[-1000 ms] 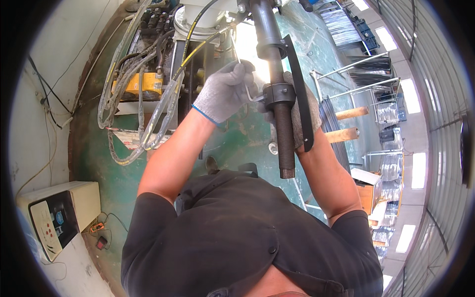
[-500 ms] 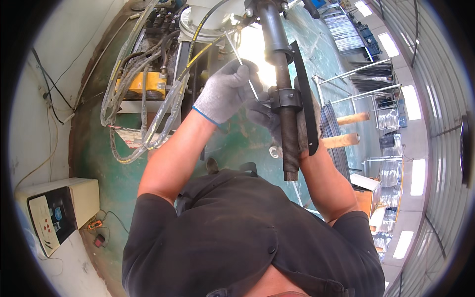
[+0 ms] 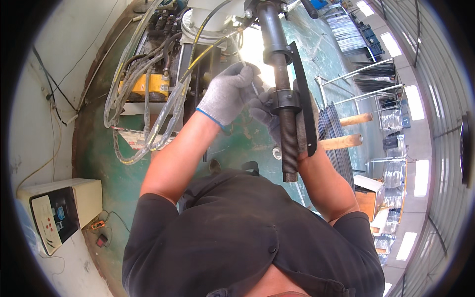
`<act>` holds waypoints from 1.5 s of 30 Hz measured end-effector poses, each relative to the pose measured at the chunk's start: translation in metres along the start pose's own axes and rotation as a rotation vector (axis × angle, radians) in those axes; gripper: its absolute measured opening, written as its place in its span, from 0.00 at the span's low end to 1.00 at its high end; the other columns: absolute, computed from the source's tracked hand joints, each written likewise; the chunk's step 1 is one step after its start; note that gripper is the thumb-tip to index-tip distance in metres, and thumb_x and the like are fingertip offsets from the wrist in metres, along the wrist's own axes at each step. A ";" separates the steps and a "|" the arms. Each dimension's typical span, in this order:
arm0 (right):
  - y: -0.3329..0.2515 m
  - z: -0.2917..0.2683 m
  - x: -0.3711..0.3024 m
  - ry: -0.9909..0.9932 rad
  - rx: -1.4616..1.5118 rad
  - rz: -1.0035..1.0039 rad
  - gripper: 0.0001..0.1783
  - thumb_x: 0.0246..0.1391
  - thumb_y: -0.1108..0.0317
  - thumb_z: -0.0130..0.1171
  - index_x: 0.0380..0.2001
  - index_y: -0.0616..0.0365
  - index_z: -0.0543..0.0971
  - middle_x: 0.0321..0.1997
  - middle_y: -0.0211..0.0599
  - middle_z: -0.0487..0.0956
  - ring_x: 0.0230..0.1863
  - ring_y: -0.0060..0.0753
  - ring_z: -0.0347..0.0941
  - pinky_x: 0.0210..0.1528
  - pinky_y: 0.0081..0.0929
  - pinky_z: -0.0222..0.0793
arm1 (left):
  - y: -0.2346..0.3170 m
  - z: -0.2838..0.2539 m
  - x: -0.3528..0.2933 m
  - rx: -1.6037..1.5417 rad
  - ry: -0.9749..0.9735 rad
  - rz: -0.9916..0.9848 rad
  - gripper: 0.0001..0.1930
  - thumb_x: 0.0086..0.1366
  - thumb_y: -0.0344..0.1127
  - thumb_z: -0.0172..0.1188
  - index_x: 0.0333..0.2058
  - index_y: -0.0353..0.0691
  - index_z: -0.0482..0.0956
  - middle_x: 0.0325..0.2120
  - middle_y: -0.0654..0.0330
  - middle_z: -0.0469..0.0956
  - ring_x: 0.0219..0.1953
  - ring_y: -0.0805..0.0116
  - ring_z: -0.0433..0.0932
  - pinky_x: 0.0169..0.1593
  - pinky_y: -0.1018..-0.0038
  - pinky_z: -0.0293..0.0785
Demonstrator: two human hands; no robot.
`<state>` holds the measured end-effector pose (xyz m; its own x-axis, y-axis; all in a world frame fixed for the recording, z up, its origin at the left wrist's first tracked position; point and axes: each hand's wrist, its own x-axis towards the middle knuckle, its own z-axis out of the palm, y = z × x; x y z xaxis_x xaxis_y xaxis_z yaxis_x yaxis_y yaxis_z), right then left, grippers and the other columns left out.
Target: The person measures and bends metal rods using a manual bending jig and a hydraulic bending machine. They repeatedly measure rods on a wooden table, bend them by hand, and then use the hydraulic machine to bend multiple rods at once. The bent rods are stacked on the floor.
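My left hand (image 3: 226, 94), in a pale grey knitted glove with a blue cuff edge, is closed on a thin metal rod (image 3: 255, 89) that looks like a long hex key. The rod's lower end comes close to a dark collar (image 3: 286, 100) on a threaded shaft (image 3: 289, 143); contact is hard to make out. From behind the shaft, my gloved right hand (image 3: 266, 118) wraps round at the collar, its fingers showing on the left side. A long black plate (image 3: 306, 109) beside the shaft hides part of this hand. Above, the shaft enters a thicker black cylinder (image 3: 273, 34).
Sleeved hoses (image 3: 166, 123) loop down at the left, near a yellow machine part (image 3: 144, 87). A cream control box (image 3: 64, 210) stands by the left wall. At the right are wooden rollers (image 3: 341, 142), dark rods (image 3: 332, 133) and a white rack frame (image 3: 361, 94).
The rod in my left hand has swung to a steeper angle, and less of it shows. My right fingers have shifted slightly up by the collar. The view has moved a little.
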<state>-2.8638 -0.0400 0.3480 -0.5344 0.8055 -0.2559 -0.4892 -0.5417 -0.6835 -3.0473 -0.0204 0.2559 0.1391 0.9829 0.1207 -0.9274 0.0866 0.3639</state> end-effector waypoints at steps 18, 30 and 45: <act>-0.002 -0.015 0.004 -0.067 0.106 0.084 0.43 0.74 0.34 0.43 0.52 0.72 0.79 0.46 0.61 0.85 0.45 0.69 0.86 0.45 0.58 0.88 | 0.001 0.027 -0.018 0.058 0.327 -0.064 0.11 0.77 0.38 0.62 0.49 0.35 0.79 0.32 0.59 0.79 0.31 0.65 0.80 0.37 0.70 0.78; -0.001 -0.008 0.001 0.083 -0.061 -0.010 0.42 0.74 0.34 0.44 0.51 0.74 0.78 0.44 0.58 0.85 0.41 0.61 0.87 0.42 0.53 0.90 | 0.006 0.029 -0.006 0.044 0.225 -0.089 0.14 0.77 0.41 0.63 0.48 0.34 0.78 0.32 0.59 0.77 0.32 0.67 0.76 0.39 0.68 0.80; 0.000 -0.001 -0.002 0.100 -0.073 -0.045 0.38 0.74 0.40 0.50 0.50 0.76 0.79 0.41 0.61 0.87 0.39 0.55 0.89 0.41 0.44 0.92 | -0.002 0.032 -0.009 0.057 0.239 0.026 0.10 0.78 0.37 0.61 0.47 0.35 0.79 0.29 0.62 0.75 0.28 0.68 0.72 0.33 0.73 0.69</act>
<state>-2.8624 -0.0419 0.3478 -0.4400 0.8504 -0.2885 -0.4573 -0.4887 -0.7430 -3.0353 -0.0343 0.2835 0.0229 0.9958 -0.0883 -0.9077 0.0577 0.4156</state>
